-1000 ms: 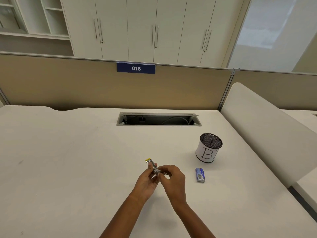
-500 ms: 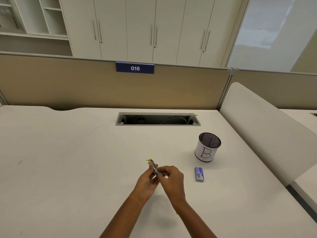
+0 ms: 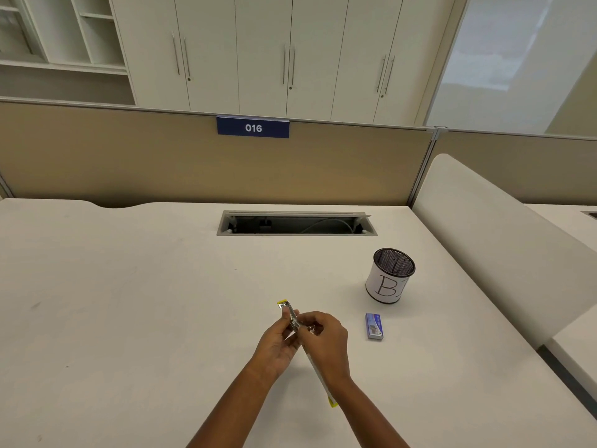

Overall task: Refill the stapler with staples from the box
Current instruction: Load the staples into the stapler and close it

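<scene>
White desk [image 3: 129,318] fills the lower frame; cable slot [image 3: 297,224] at centre, mesh cup marked B [image 3: 387,282] at right. 2 hands meet at lower centre. Left hand [image 3: 277,342] grips the stapler [image 3: 291,313], swung open into 1 long line, yellow tips up-left and down-right. Right hand [image 3: 328,342] pinches its metal middle, fingers curled; whether a staple strip is there, cannot tell. Blue staple box [image 3: 374,326] lies on the desk right of the hands, apart. Judgement: opening done, loading likely underway; closing left.
</scene>
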Demonstrator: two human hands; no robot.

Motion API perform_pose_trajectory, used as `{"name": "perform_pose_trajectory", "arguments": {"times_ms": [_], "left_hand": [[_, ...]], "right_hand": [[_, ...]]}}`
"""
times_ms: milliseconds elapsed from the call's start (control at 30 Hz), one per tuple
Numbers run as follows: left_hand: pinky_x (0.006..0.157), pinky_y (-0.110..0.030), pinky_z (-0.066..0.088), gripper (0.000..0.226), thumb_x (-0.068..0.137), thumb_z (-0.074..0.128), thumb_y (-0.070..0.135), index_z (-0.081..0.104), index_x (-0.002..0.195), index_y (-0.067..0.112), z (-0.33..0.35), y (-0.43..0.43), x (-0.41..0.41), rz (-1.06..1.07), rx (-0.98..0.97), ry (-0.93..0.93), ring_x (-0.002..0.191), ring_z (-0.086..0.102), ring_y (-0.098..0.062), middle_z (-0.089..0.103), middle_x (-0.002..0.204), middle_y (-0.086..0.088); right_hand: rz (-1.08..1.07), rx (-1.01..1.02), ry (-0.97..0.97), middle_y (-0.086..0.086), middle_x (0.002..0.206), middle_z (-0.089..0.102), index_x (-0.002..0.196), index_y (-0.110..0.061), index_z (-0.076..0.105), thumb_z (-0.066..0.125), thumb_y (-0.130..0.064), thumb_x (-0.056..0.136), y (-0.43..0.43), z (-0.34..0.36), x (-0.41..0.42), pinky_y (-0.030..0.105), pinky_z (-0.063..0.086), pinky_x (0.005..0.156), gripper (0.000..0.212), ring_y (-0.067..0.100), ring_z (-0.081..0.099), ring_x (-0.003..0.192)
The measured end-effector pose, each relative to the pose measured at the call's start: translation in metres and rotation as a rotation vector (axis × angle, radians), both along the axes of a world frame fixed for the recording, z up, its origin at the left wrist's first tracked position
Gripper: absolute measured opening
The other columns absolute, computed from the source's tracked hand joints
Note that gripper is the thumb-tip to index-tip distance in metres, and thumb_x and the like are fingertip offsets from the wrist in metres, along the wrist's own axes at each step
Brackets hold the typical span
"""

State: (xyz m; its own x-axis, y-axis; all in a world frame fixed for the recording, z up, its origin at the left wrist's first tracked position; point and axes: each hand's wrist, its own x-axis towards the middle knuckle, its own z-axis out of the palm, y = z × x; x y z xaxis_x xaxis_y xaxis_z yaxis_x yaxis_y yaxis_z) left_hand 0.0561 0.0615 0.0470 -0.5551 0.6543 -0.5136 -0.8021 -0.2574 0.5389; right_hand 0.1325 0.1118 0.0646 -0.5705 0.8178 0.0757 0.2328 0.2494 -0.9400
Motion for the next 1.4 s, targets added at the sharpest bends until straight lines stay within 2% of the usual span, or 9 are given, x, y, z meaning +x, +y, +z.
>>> {"name": "perform_pose_trajectory", "arguments": {"times_ms": [167, 400, 633, 933, 1000, 1067, 1167, 1267, 1400], "left_hand": [[0.044, -0.021, 0.056, 0.027, 0.093, 0.05, 0.021, 0.062, 0.076, 0.003, -0.0002, 0.0015, 0.0007, 0.005, 0.002, -0.012, 0.051, 0.07, -0.018, 0.07, 0.054, -0.006], [0.044, -0.022, 0.056, 0.029, 0.093, 0.049, 0.021, 0.063, 0.077, 0.002, -0.0009, -0.0001, 0.0022, -0.015, 0.008, 0.019, 0.049, 0.07, -0.018, 0.071, 0.054, -0.007], [0.044, -0.021, 0.056, 0.029, 0.093, 0.051, 0.022, 0.062, 0.075, 0.002, 0.0, -0.0023, -0.0001, -0.016, -0.008, 0.023, 0.05, 0.071, -0.019, 0.07, 0.052, -0.008], [0.041, -0.019, 0.054, 0.027, 0.093, 0.051, 0.021, 0.06, 0.076, 0.002, -0.0033, -0.0011, 0.0019, -0.013, -0.032, -0.021, 0.042, 0.067, -0.013, 0.069, 0.05, -0.006], [0.04, -0.019, 0.053, 0.025, 0.092, 0.052, 0.019, 0.061, 0.077, 0.002, -0.0038, -0.0026, 0.0006, 0.002, -0.023, -0.059, 0.046, 0.067, -0.013, 0.069, 0.059, -0.007], [0.04, -0.02, 0.053, 0.023, 0.092, 0.052, 0.019, 0.06, 0.078, 0.003, -0.0037, -0.0036, -0.0008, 0.012, -0.029, -0.081, 0.062, 0.063, -0.017, 0.062, 0.075, -0.009], [0.041, -0.022, 0.055, 0.024, 0.092, 0.052, 0.02, 0.06, 0.079, 0.002, -0.0025, -0.005, -0.0025, 0.002, -0.043, -0.072, 0.072, 0.058, -0.02, 0.065, 0.072, -0.009], [0.043, -0.024, 0.057, 0.029, 0.093, 0.051, 0.024, 0.061, 0.079, 0.0, -0.0005, -0.0061, -0.005, -0.039, -0.041, -0.045, 0.057, 0.069, -0.021, 0.07, 0.055, -0.01], [0.042, -0.025, 0.056, 0.031, 0.093, 0.05, 0.026, 0.061, 0.082, -0.001, -0.001, -0.0059, -0.0072, -0.07, -0.039, -0.055, 0.046, 0.069, -0.018, 0.07, 0.053, -0.01]], "right_hand": [[0.012, 0.033, -0.036, 0.004, 0.089, 0.069, 0.089, -0.01, 0.071, 0.066, -0.01, 0.079, 0.0014, 0.0016, -0.0001, 0.009, 0.044, 0.066, 0.011, 0.009, 0.06, 0.081], [0.015, 0.057, -0.069, 0.007, 0.096, 0.07, 0.095, -0.009, 0.071, 0.064, -0.008, 0.079, 0.0017, 0.0028, -0.0028, 0.006, 0.042, 0.066, 0.017, 0.009, 0.059, 0.081], [0.084, 0.091, -0.085, 0.01, 0.094, 0.071, 0.09, -0.007, 0.072, 0.067, -0.003, 0.077, 0.005, 0.0061, -0.0013, 0.012, 0.045, 0.067, 0.014, 0.011, 0.059, 0.076], [0.158, 0.325, -0.263, 0.008, 0.101, 0.065, 0.098, -0.009, 0.07, 0.058, -0.012, 0.086, 0.0072, 0.0005, -0.0033, 0.002, 0.035, 0.056, 0.016, 0.008, 0.052, 0.08], [0.184, 0.336, -0.293, 0.008, 0.102, 0.064, 0.098, -0.01, 0.07, 0.055, -0.016, 0.089, 0.0078, 0.0005, -0.0038, 0.003, 0.034, 0.054, 0.018, 0.007, 0.049, 0.079], [0.206, 0.334, -0.319, 0.009, 0.105, 0.062, 0.1, -0.01, 0.069, 0.052, -0.016, 0.091, 0.0086, 0.0009, -0.0041, 0.005, 0.033, 0.054, 0.02, 0.011, 0.053, 0.083], [0.227, 0.321, -0.31, 0.01, 0.108, 0.061, 0.107, -0.012, 0.066, 0.049, -0.014, 0.091, 0.0078, 0.0016, -0.0044, 0.008, 0.034, 0.062, 0.024, 0.015, 0.057, 0.095], [0.222, 0.32, -0.251, 0.008, 0.106, 0.063, 0.105, -0.011, 0.061, 0.05, -0.015, 0.09, 0.0058, 0.0024, -0.0027, 0.008, 0.036, 0.061, 0.019, 0.01, 0.053, 0.084], [0.229, 0.454, -0.312, 0.003, 0.089, 0.052, 0.098, -0.008, 0.057, 0.048, -0.021, 0.09, 0.0045, 0.0006, 0.0007, 0.019, 0.035, 0.063, 0.017, 0.012, 0.046, 0.077]]}}
